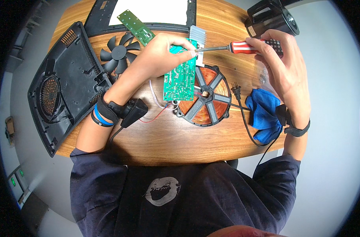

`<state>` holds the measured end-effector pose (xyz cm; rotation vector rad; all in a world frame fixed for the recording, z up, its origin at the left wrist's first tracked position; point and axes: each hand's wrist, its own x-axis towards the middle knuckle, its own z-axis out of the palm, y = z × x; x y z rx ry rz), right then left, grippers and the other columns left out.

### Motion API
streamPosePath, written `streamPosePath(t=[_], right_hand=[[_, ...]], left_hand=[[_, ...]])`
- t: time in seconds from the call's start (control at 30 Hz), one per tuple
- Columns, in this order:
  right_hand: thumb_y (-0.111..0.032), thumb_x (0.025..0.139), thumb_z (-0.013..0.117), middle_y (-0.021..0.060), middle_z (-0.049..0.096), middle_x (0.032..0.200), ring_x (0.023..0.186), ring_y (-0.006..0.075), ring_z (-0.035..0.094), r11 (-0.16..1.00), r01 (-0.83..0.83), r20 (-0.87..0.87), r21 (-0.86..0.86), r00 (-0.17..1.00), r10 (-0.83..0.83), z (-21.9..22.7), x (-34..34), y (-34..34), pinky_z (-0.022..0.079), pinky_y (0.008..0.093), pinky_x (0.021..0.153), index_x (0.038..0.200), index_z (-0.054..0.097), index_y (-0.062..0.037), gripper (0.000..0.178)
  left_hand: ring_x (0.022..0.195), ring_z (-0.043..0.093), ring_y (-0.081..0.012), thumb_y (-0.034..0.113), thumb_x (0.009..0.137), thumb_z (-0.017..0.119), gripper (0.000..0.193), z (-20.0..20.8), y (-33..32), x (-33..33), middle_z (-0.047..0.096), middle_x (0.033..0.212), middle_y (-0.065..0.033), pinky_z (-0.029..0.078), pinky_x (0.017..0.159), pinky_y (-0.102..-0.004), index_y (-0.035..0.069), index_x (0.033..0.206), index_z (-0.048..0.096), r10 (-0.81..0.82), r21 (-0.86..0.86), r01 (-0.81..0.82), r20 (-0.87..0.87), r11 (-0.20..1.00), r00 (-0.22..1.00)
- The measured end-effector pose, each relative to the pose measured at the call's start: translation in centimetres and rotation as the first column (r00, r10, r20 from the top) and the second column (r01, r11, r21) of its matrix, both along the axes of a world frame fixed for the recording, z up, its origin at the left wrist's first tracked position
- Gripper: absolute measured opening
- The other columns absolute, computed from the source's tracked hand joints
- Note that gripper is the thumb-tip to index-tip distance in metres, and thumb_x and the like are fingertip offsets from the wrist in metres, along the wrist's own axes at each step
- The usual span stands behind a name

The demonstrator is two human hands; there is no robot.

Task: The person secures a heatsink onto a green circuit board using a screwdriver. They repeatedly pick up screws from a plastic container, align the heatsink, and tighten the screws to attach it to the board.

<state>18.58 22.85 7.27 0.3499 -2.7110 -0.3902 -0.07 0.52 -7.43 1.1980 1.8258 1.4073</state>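
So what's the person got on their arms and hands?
Both hands are bare, no gloves. The left wrist carries a black strap with a black box-shaped module and a cable trailing from it, plus a blue band beside it. The right wrist has a similar black strap with a thin cable. Dark navy short sleeves cover the upper arms; forearms are uncovered.

A wooden table (168,138) bears a copper coil (205,98), black fan (118,53), blue cloth (265,112) and black housing (65,87).
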Motion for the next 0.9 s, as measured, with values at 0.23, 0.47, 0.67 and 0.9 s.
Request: streamPosePath(t=[0.23,0.47,0.67,0.9], right_hand=[[-0.010,0.086,0.076,0.0054,0.064,0.115,0.104,0.0267,0.063,0.998,-0.059,-0.004,0.008,0.998,0.059,0.2,-0.3,0.0,0.055,0.0383,0.086,0.121,0.074,-0.0128,0.036],[-0.013,0.087,0.076,0.0034,0.067,0.116,0.106,0.0256,0.064,0.993,-0.104,0.029,0.054,0.994,0.102,0.3,-0.3,0.5,0.056,0.0376,0.088,0.125,0.070,-0.0109,0.038],[-0.015,0.089,0.075,0.0021,0.067,0.116,0.107,0.0251,0.064,0.994,-0.085,0.024,0.075,0.996,0.084,0.5,-0.2,0.9,0.056,0.0376,0.088,0.124,0.070,-0.0122,0.035],[-0.015,0.090,0.074,0.0014,0.068,0.117,0.107,0.0250,0.064,0.996,-0.062,0.049,0.070,0.997,0.058,0.5,0.2,1.2,0.057,0.0376,0.088,0.123,0.070,-0.0130,0.033]], left_hand=[[0.087,0.066,-0.0051,0.017,0.100,0.075,0.022,-0.2,0.0,0.0,0.076,0.095,-0.0002,0.055,0.077,-0.0260,-0.002,0.111,0.078,0.008,0.000,-0.008,-0.040,1.000,0.999],[0.087,0.065,-0.0048,0.016,0.099,0.076,0.021,-0.2,0.1,-0.2,0.076,0.095,0.0009,0.055,0.076,-0.0265,0.001,0.114,0.078,-0.018,0.016,0.019,-0.070,1.000,0.997],[0.095,0.068,-0.0079,0.013,0.097,0.078,0.022,0.5,-0.1,-0.1,0.078,0.105,-0.0038,0.057,0.084,-0.0282,0.002,0.116,0.077,-0.029,-0.024,0.029,-0.004,0.999,1.000],[0.099,0.069,-0.0108,0.010,0.096,0.078,0.020,0.2,0.0,-0.3,0.077,0.112,-0.0061,0.058,0.087,-0.0291,0.002,0.114,0.076,-0.024,-0.019,0.023,-0.036,1.000,0.999]])
